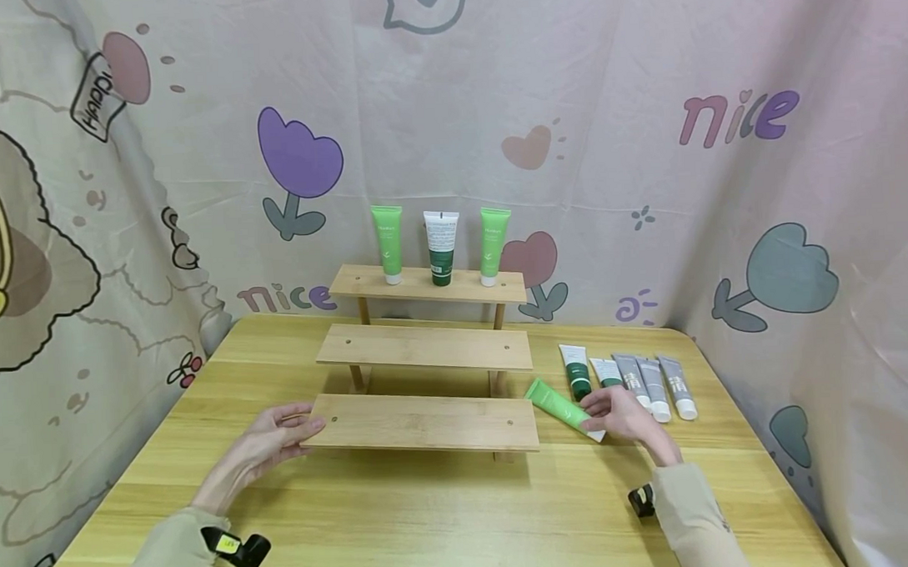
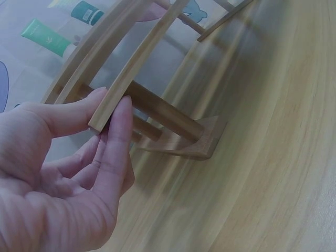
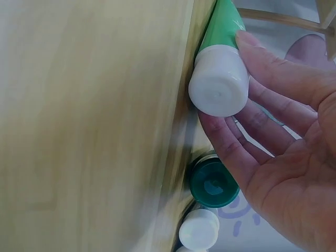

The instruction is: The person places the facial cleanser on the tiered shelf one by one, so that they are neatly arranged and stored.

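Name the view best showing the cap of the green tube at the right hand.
Right wrist: the white cap faces the camera, large and close. Head shows it small; left wrist doesn't show it.

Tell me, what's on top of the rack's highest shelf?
Two green tubes flank a white-and-dark-green tube, all standing upright on the shelf. The surface directly beneath them is covered.

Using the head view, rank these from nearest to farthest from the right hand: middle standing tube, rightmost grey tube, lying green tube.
1. Lying green tube: pinched by the right hand.
2. Rightmost grey tube: on the table, to the hand's right.
3. Middle standing tube: top shelf, to the hand's left.
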### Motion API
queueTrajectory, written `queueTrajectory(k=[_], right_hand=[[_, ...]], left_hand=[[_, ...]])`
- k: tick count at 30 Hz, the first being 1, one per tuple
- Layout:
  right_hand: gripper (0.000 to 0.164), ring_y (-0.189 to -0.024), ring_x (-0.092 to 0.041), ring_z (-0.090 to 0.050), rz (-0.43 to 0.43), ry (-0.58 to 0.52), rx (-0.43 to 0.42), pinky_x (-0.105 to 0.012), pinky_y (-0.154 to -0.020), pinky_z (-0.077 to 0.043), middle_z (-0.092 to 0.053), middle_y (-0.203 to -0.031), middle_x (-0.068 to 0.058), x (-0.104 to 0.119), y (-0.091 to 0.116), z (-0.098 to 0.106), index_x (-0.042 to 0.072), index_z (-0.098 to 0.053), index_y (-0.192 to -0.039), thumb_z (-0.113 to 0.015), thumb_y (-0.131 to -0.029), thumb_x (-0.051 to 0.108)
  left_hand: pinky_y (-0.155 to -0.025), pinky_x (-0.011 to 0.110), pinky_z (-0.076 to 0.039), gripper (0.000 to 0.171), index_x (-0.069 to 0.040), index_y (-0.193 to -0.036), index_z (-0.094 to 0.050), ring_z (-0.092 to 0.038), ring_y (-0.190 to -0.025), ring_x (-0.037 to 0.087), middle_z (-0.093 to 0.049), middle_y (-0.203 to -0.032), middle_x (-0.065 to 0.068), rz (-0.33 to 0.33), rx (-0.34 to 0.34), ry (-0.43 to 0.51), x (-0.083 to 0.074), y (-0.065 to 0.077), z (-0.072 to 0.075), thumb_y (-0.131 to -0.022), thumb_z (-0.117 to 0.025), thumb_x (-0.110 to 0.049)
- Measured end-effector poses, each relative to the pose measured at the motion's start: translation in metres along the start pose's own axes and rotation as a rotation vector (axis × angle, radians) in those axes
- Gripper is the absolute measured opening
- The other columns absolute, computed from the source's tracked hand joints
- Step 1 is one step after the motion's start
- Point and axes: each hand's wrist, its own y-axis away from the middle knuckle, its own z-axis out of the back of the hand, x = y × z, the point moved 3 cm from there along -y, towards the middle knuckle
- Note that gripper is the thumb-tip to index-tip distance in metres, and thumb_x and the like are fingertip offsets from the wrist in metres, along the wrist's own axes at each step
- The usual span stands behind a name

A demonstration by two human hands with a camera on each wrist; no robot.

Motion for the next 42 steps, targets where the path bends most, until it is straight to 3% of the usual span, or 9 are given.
queueTrajectory(k=[14,22,28,35,42], right_hand=[[0.038,-0.083,-0.016,-0.065,-0.015,-0.070,0.021,-0.023,-0.071,-0.057,-0.073,-0.093,-0.014,-0.002,0.000,0.000,-0.010,-0.070,-0.109,-0.084,-0.077,0.004],[0.039,-0.086,-0.020,-0.066,0.000,-0.118,-0.015,-0.020,-0.072,-0.058,-0.072,-0.097,-0.023,0.003,0.002,0.002,-0.013,-0.067,-0.112,-0.080,-0.077,0.000],[0.041,-0.087,-0.021,-0.067,-0.006,-0.157,-0.031,-0.020,-0.071,-0.058,-0.072,-0.101,-0.027,0.004,0.003,0.004,-0.015,-0.064,-0.115,-0.078,-0.080,-0.001],[0.041,-0.087,-0.021,-0.066,0.000,-0.167,-0.061,-0.018,-0.068,-0.056,-0.070,-0.102,-0.030,0.008,0.003,0.008,-0.018,-0.062,-0.118,-0.075,-0.082,-0.002],[0.044,-0.091,-0.026,-0.067,-0.006,-0.164,-0.105,-0.016,-0.072,-0.055,-0.068,-0.107,-0.034,0.008,0.001,0.008,-0.020,-0.058,-0.124,-0.070,-0.085,-0.005]], left_hand=[[-0.089,0.028,-0.062,0.083,0.023,-0.149,-0.007,-0.064,-0.100,0.002,-0.041,-0.144,0.041,0.007,-0.009,0.006,0.001,0.000,0.000,-0.101,-0.062,-0.015],[-0.088,0.026,-0.062,0.083,0.023,-0.149,-0.006,-0.064,-0.100,0.001,-0.045,-0.142,0.038,0.001,-0.006,0.004,-0.001,0.001,-0.001,-0.101,-0.061,-0.016],[-0.087,0.026,-0.062,0.083,0.024,-0.149,-0.007,-0.064,-0.100,0.001,-0.056,-0.136,0.024,0.001,-0.006,0.004,-0.001,0.001,-0.001,-0.101,-0.062,-0.016],[-0.088,0.026,-0.062,0.082,0.024,-0.149,-0.007,-0.064,-0.100,0.001,-0.054,-0.137,0.027,-0.001,-0.004,0.000,-0.001,0.000,0.000,-0.101,-0.062,-0.016],[-0.089,0.026,-0.062,0.082,0.024,-0.149,-0.007,-0.064,-0.100,0.002,-0.059,-0.130,0.016,-0.005,-0.001,0.008,0.001,-0.001,0.001,-0.101,-0.062,-0.014]])
